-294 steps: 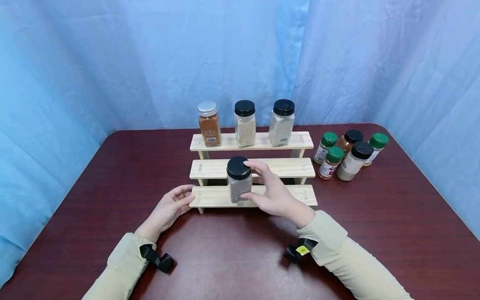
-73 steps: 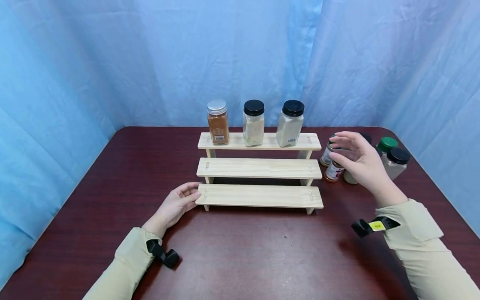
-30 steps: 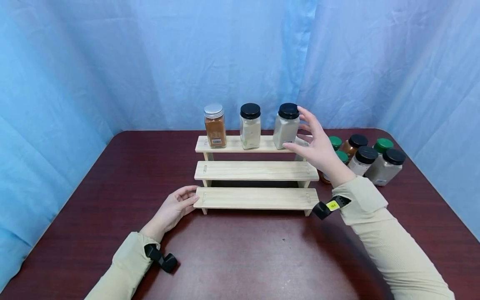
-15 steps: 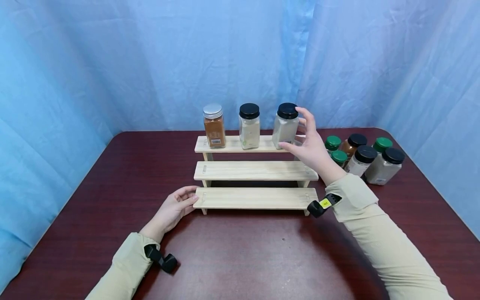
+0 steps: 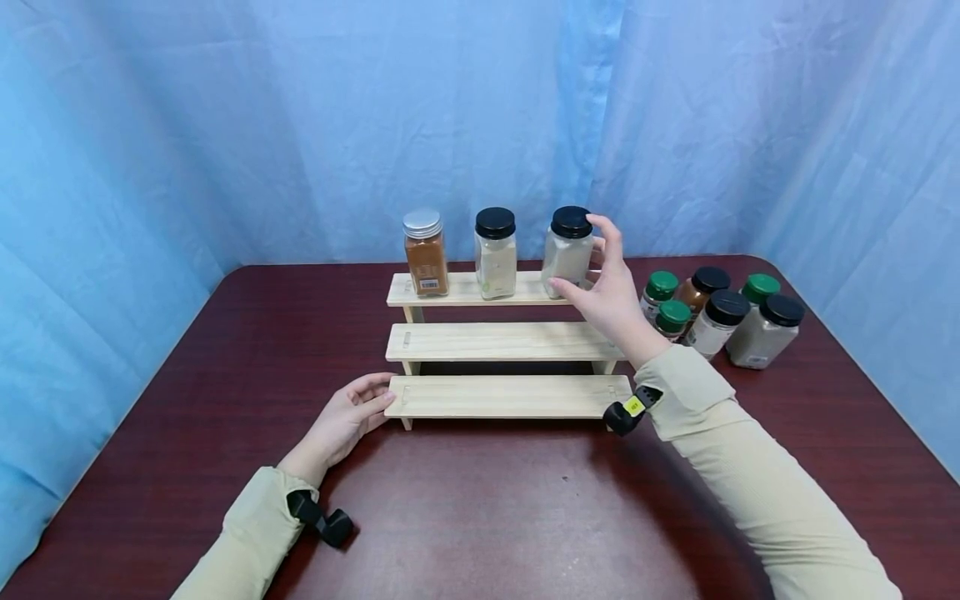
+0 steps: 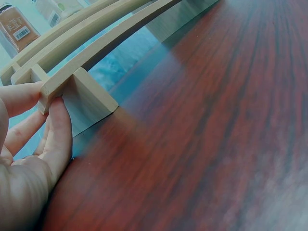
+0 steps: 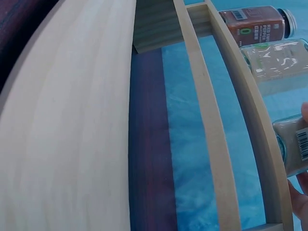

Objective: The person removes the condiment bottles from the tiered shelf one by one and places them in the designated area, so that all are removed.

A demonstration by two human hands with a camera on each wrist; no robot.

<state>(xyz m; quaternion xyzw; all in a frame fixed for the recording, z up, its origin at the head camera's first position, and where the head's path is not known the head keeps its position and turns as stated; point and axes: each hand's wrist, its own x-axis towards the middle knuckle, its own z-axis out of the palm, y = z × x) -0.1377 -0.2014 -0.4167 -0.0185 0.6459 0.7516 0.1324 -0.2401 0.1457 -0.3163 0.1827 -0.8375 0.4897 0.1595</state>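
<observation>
A three-tier wooden rack (image 5: 498,342) stands mid-table. My left hand (image 5: 343,423) pinches the left end of its lowest shelf, thumb on top and fingers underneath in the left wrist view. On the top shelf, my right hand (image 5: 613,302) grips a square glass spice jar (image 5: 566,260) with a black lid and pale contents, thumb low on its front and a finger at the lid. Left of it are another black-lidded jar (image 5: 496,262) and a silver-lidded jar (image 5: 427,265) of orange-brown powder. The right wrist view shows the gripped jar's barcode (image 7: 302,143) at the frame edge.
Right of the rack several spice jars stand close together: green-lidded ones (image 5: 662,286), a brown one (image 5: 697,292) and black-lidded ones, including a square grey jar (image 5: 761,340). Blue curtains (image 5: 337,125) hang behind and beside the dark red table (image 5: 480,517).
Earlier my right hand held a black-lidded jar over the lowest shelf; that jar now stands in the right group. The right hand has since moved left to the top-shelf jar. My left hand stays put.
</observation>
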